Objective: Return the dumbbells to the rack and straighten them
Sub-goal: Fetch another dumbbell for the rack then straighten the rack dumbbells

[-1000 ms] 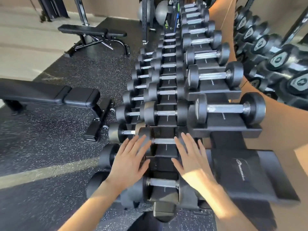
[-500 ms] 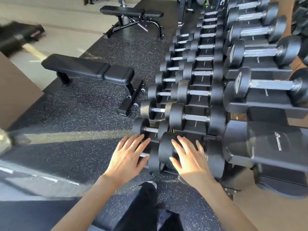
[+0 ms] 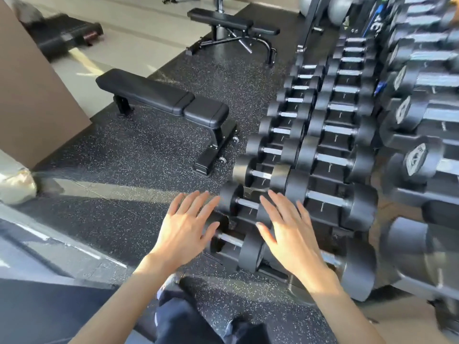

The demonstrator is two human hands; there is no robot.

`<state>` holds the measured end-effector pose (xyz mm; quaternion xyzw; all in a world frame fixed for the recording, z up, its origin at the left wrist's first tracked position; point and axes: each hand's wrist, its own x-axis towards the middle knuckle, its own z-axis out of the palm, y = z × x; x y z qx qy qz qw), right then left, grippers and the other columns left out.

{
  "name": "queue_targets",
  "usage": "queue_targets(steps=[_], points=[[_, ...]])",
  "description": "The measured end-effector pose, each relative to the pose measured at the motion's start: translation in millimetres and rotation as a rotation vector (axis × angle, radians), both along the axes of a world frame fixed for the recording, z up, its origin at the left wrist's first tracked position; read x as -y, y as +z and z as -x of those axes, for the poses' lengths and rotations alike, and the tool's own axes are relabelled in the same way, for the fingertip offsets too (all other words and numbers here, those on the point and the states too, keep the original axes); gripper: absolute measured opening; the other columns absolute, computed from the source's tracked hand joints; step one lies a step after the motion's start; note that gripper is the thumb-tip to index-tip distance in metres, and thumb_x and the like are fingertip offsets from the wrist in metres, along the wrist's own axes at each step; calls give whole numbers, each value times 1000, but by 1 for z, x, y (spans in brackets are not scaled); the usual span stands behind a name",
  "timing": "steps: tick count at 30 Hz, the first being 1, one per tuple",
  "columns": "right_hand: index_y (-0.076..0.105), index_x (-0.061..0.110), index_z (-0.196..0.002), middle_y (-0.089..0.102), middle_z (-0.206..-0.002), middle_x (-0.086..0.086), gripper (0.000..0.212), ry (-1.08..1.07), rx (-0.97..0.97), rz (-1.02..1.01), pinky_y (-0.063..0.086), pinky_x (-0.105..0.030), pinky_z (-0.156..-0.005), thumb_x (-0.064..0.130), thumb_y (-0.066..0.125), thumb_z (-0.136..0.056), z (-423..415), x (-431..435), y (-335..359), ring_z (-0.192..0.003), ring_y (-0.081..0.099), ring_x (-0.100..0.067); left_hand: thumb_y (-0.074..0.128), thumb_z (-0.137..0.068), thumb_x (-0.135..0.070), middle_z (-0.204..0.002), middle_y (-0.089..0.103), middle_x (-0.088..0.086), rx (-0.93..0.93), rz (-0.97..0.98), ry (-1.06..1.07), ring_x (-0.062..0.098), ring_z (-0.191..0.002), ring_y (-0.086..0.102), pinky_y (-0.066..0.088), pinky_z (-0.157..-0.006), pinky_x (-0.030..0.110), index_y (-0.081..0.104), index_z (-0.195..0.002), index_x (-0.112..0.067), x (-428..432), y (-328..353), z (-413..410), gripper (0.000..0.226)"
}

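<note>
Rows of black dumbbells (image 3: 330,160) sit in the cradles of a tiered rack (image 3: 327,142), their handles roughly parallel from the near end to the far. The nearest dumbbell (image 3: 232,240), on the lowest tier, lies in its cradle under a person's two hands. The left hand (image 3: 185,232) is at its outer head and the right hand (image 3: 290,234) over its inner head. All fingers are straight and spread and grip nothing (whether they touch the rubber cannot be told). The returning looks largely done, since no dumbbell is seen lying on the speckled rubber floor (image 3: 149,157). What seems left is squaring up the near pairs. The top tier at the right edge is too blurred to judge. A flat bench (image 3: 161,98) stands beside the rack, with an incline bench (image 3: 231,23) beyond it.
</note>
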<state>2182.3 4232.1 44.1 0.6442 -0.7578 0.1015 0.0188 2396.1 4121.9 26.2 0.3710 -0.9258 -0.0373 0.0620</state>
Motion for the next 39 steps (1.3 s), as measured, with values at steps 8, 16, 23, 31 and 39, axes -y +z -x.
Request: queue_targets(steps=[8,16,23,31,39], points=[[36,22,-141,33,-148,0,60,-88,-34,-201,15,-43,-111,53,12,-96,-63,82,-31,-135,38,-21,31,-93,-48,-147,41,5,30,-39,2,27,-135,38,19,-111,45,37,-144,-23,90,-19,-65,57],[45,21,-138,45,-144,-3,70,-169,-6,-223,39,-50,-104,58,4,-96,-124,173,-27,-130,46,-23,29,-94,-49,-141,49,7,88,-54,-91,29,-130,45,26,-111,49,45,-139,-21,199,-26,-110,56],[51,18,-134,51,-139,-5,66,-227,21,-218,41,-52,-101,55,12,-96,-162,236,-14,-126,50,-24,29,-94,-48,-135,54,9,73,-48,-193,30,-122,53,40,-103,53,49,-137,-17,259,-21,-127,56],[50,17,-135,50,-139,-7,66,-227,60,-332,43,-51,-99,54,10,-97,-174,279,-30,-125,51,-24,31,-95,-47,-136,52,10,52,-105,-190,31,-126,48,38,-104,53,48,-137,-17,301,-36,-137,54],[54,18,-131,54,-135,-7,65,-167,83,-367,46,-52,-96,54,13,-97,-139,377,-48,-122,54,-26,13,-99,-51,-133,56,9,123,-172,-56,31,-124,51,41,-101,54,50,-135,-19,385,-48,-119,60]])
